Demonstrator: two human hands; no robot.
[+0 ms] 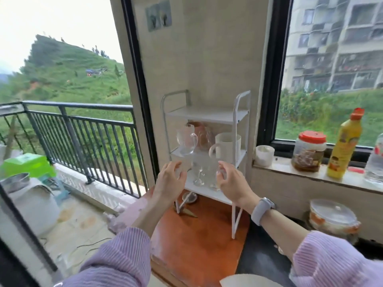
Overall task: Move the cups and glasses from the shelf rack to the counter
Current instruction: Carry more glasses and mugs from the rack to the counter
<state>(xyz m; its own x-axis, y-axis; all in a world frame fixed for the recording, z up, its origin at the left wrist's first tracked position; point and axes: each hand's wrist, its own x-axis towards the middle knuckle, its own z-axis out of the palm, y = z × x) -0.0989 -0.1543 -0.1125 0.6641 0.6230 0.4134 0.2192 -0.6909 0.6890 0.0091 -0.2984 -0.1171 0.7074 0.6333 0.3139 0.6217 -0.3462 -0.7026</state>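
White metal rack stands on a wooden counter, tucked in the wall corner between two dark window frames. Its top shelf is bare. On the middle shelf sit a clear mug, a pinkish glass behind it, and a white mug at the right edge. Clear glasses crowd the bottom shelf.

Both hands reach to that bottom shelf. The left hand has its fingers curled at the shelf's left edge; motion blur hides whether they grip anything. The right hand curls around a clear glass at the right side, apparently holding it.

Open wood lies in front of the rack. Right of it, a sill carries a white cup, a red-lidded jar and a yellow bottle; their labels are unreadable.
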